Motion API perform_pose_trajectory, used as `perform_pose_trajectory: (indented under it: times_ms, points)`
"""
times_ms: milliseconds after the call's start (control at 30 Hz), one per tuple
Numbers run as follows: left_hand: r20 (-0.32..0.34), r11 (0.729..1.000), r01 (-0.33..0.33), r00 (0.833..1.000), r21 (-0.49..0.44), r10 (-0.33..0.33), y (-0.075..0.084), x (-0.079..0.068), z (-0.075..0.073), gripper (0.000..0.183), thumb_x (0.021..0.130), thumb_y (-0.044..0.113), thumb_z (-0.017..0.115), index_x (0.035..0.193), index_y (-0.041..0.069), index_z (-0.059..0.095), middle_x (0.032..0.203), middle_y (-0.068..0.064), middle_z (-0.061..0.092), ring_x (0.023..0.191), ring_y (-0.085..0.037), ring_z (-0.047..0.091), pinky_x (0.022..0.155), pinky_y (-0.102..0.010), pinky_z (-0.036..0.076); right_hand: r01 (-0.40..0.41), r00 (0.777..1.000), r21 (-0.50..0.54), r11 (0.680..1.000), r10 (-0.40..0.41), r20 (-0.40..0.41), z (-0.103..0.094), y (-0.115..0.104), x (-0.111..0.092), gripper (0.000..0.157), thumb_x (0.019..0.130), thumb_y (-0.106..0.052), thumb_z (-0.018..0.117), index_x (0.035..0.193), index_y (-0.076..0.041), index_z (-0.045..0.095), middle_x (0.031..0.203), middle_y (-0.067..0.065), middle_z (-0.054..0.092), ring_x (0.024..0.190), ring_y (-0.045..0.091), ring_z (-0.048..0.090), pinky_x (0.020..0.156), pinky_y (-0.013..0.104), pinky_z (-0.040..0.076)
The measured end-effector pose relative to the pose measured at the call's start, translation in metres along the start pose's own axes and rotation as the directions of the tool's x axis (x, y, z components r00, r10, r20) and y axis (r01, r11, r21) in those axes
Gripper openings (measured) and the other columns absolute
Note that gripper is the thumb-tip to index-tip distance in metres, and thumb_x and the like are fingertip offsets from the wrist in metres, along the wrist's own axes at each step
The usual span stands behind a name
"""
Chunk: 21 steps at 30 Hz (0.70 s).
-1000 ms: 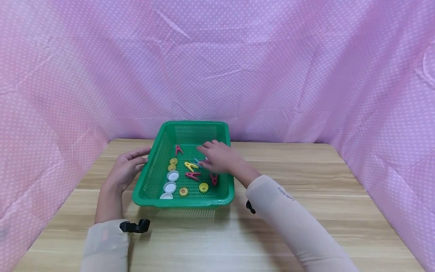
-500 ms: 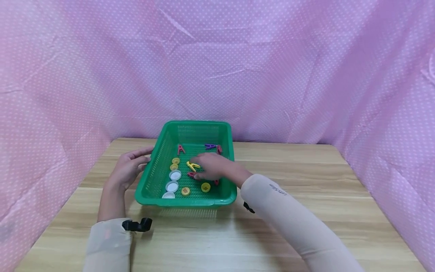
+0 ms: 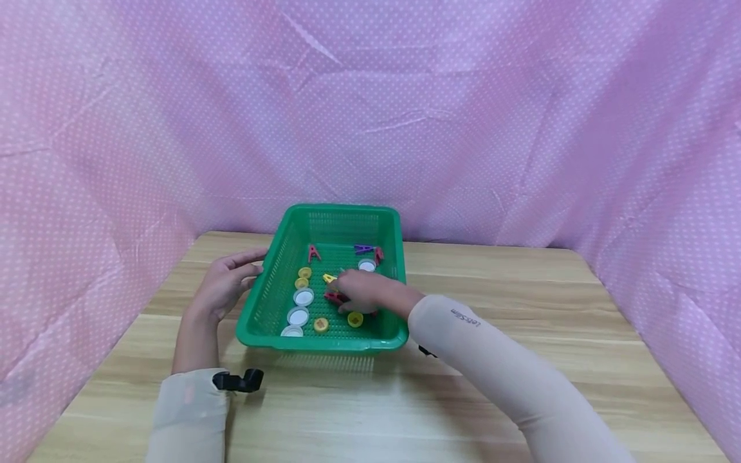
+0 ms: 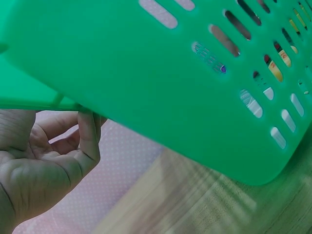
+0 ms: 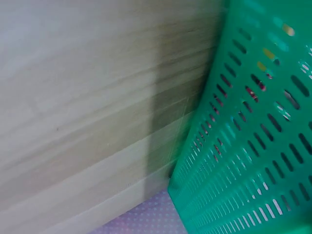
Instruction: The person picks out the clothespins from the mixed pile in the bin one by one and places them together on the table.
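A green plastic basket [image 3: 324, 344] stands on the wooden table, holding clothespins and bottle caps. My left hand [image 3: 228, 283] is at its left side, fingers touching the outside just under the rim; the left wrist view shows these fingers [image 4: 87, 136] against the rim from below. My right hand [image 3: 361, 290] reaches inside, fingertips down over a yellow clothespin [image 3: 329, 278] and a red clothespin [image 3: 334, 298]. The hand covers part of both, so whether it grips either cannot be seen. A yellow cap [image 3: 355, 319] lies just below that hand.
Along the basket's left side run white caps [image 3: 303, 297] and small yellow caps [image 3: 304, 272]. Further back lie a red clothespin [image 3: 314, 253], a purple clothespin [image 3: 363, 249] and another white cap [image 3: 367, 265]. A pink dotted cloth [image 3: 370, 128] hangs behind the table [image 3: 492, 302].
My right hand has come down from the basket's right back toward its middle, uncovering the purple clothespin and a white cap. The left hand stays at the rim. The whole view has shifted slightly.
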State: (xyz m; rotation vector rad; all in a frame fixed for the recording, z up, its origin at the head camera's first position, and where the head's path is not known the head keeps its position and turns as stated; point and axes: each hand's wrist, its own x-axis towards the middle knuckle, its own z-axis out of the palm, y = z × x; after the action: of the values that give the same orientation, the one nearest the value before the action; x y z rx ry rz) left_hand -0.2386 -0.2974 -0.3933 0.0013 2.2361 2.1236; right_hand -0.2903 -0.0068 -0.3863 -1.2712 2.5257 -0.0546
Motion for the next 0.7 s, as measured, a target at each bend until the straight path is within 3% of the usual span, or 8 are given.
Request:
perform_pose_trajectory:
  times_ms: [433,700]
  points:
    - [0.003,0.998,0.006,1.0,-0.067,-0.006,0.0012,-0.0014,0.0011,0.052,0.102,0.006,0.062,0.149,-0.007,0.046,0.134,0.0,0.061,0.113,-0.007,0.062,0.092,-0.021,0.055,-0.028,0.999,-0.022,0.999,0.028,0.015,0.0046,-0.0049,0.0034,0.04,0.1,-0.015,0.068,0.139,-0.02,0.062,0.124,0.0,0.067,0.1,0.013,0.059,0.102,0.036,0.053]
    - [0.01,0.994,0.006,1.0,-0.107,-0.005,0.0019,-0.0018,0.0005,0.055,0.101,0.005,0.063,0.15,-0.009,0.043,0.128,0.005,0.062,0.113,-0.007,0.061,0.09,-0.021,0.055,-0.02,1.0,-0.007,1.0,0.02,0.012,0.0045,-0.0047,0.0017,0.041,0.096,-0.014,0.072,0.136,-0.019,0.063,0.124,0.0,0.066,0.1,0.013,0.058,0.102,0.036,0.053]
